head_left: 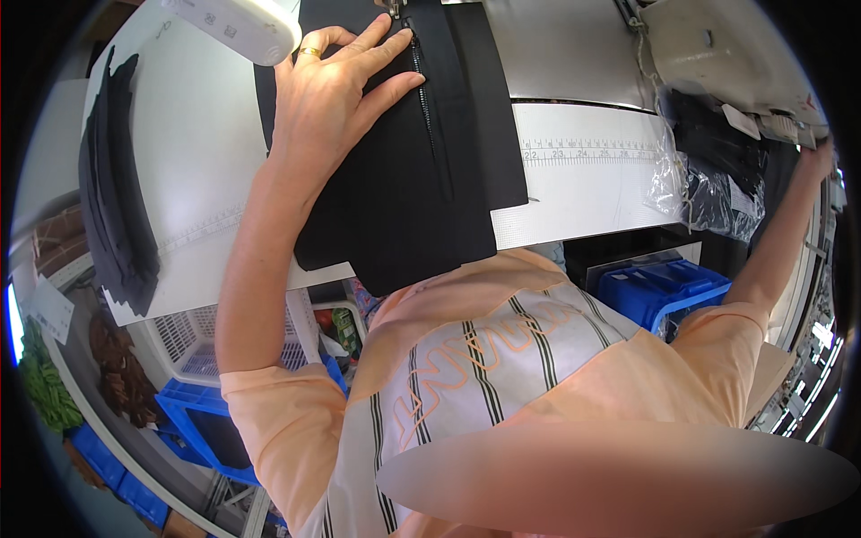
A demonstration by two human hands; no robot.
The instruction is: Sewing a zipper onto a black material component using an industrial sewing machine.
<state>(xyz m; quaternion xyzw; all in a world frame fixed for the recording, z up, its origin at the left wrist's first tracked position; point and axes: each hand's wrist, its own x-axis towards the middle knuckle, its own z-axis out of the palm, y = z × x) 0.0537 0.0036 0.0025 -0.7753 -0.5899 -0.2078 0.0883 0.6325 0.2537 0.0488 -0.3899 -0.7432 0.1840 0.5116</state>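
Across the white table (583,202) | black fabric (377,206), its zipper (421,99) leading to the presser foot (393,10) | left hand (345,76) splayed flat on it, I judge to keep it aligned | right hand (816,160) by the machine (735,54); its grip I cannot tell.

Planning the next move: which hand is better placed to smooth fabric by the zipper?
Left hand, likely: it lies on black fabric beside the zipper; the right hand is far right.
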